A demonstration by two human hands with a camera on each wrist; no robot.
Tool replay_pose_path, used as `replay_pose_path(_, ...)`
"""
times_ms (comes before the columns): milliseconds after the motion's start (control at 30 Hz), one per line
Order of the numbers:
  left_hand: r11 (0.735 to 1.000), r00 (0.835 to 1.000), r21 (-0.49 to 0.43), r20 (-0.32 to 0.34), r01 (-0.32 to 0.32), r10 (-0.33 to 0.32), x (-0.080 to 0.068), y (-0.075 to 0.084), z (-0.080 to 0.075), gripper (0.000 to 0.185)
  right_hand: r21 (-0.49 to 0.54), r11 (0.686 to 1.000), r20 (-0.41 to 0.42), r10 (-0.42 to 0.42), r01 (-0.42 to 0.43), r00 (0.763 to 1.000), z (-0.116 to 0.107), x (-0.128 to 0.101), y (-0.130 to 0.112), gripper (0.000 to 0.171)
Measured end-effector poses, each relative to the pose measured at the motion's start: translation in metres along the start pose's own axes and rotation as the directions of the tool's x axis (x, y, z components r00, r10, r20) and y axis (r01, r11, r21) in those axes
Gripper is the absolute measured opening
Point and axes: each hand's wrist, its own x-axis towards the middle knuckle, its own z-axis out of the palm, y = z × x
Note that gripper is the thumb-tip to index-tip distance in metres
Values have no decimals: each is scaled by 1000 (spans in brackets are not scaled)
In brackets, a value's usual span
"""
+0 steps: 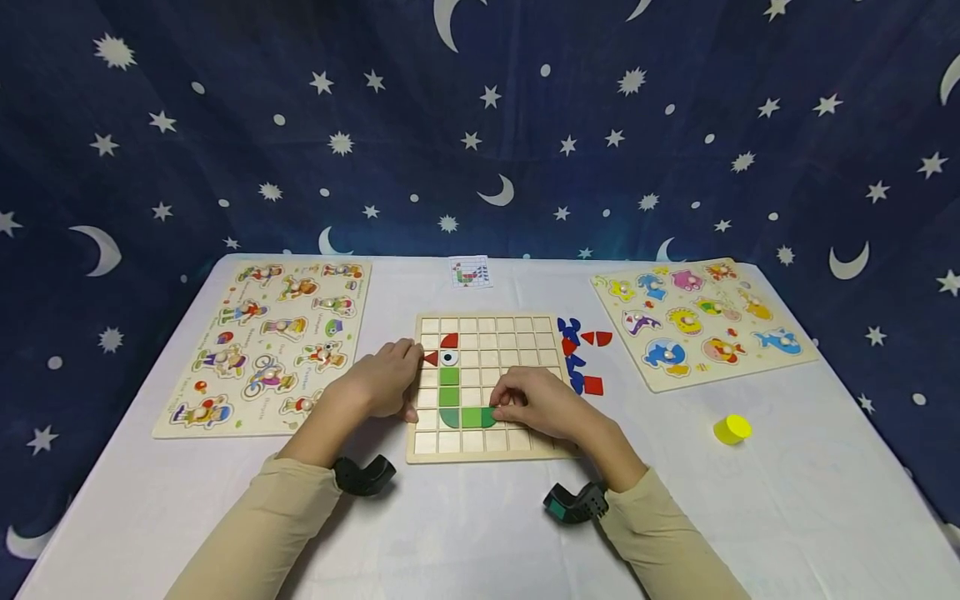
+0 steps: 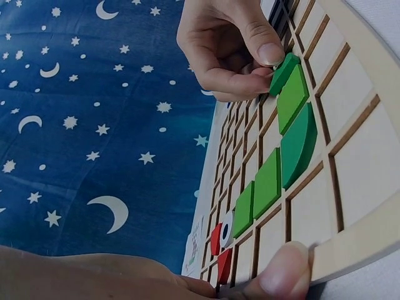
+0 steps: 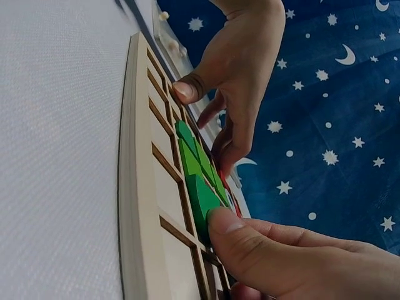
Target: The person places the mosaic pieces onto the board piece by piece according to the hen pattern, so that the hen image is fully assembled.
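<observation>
A square wooden grid board [image 1: 480, 457] lies on the white table. My right hand [image 1: 542, 402] pinches a dark green rounded tile [image 3: 201, 201] between thumb and fingers, at the right end of the green row. That tile sits beside a light green square tile [image 1: 471, 417], tilted in the left wrist view. A dark green rounded corner tile [image 1: 449, 417] and two green squares [image 1: 449, 387] form the column. Above them are a round eye tile [image 1: 448, 357], a red rounded tile [image 1: 450, 341] and a red triangle [image 1: 431, 358]. My left hand [image 1: 382, 379] rests along the board's left edge, thumb on the rim.
Right of the board lie loose blue pieces [image 1: 574, 372] and red pieces, among them a red square [image 1: 593, 386]. A small pattern card [image 1: 471, 272] lies behind it. Peg puzzles [image 1: 247, 400] [image 1: 652, 379] flank both sides. A yellow cylinder [image 1: 732, 429] is at right.
</observation>
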Motion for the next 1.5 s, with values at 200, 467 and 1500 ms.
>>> replay_pose_path(200,1000,1000,4,1,-4,4,-1,-1,-1,89,26,1000,-15,-1,1,1000,0,0,-3,15)
replay_pose_path(467,1000,1000,7,7,-6,6,0,-1,-2,91,-123,992,-35,22,-26,999,5,0,-14,31)
replay_pose_path(1500,1000,1000,11,-6,-5,6,0,-2,0,90,-105,994,-15,-12,10,1000,-1,-2,-7,19)
